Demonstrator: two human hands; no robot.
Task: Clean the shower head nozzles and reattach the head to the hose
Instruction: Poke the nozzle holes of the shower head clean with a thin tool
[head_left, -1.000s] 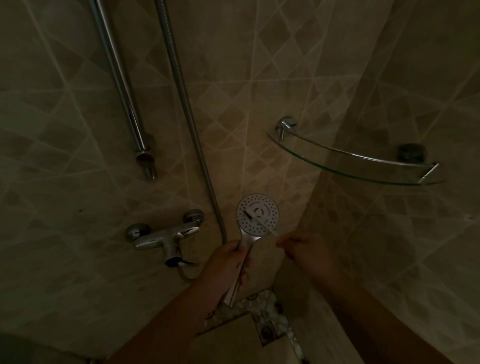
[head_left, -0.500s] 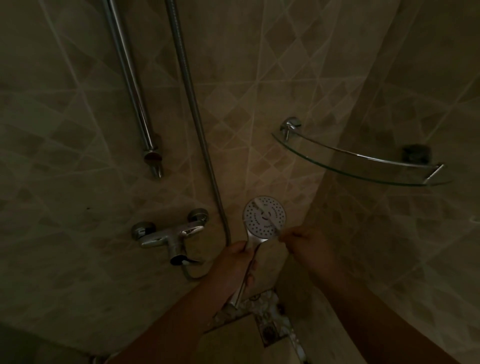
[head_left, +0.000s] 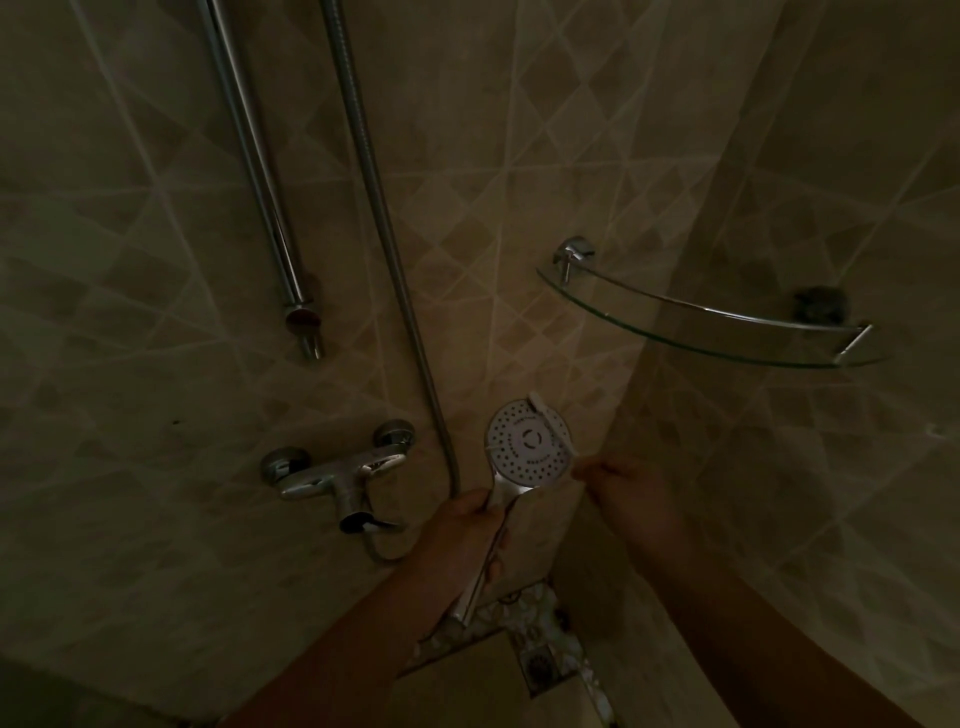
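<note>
In a dim, tiled shower corner, the left hand (head_left: 462, 540) grips the chrome handle of a shower head (head_left: 527, 446), fingers curled around the stem, holding the round white nozzle face tilted up toward the camera just above and between the two hands. The right hand (head_left: 626, 499) sits just to the right of the head's lower rim, its fingers pinched on the end of a thin white brush-like tool (head_left: 553, 428) that lies slantwise across the right side of the nozzle face, its far tip reaching past the upper edge of the disc. What kind of tool it is cannot be told in the low light.

Just left of the left hand, the metal hose (head_left: 384, 244) hangs down the wall from above and curves under toward the chrome mixer tap (head_left: 337, 467), which is mounted on the wall further left of that hand. The lower end of the handle pokes out below the left hand; whether anything is joined to it is unclear. Above and left of the hands, the riser rail (head_left: 260, 171) ends in a wall bracket. Above the right hand, a glass corner shelf (head_left: 727, 332) with a chrome rail spans the corner. Below the hands, a floor drain (head_left: 540, 666) sits in patterned flooring.
</note>
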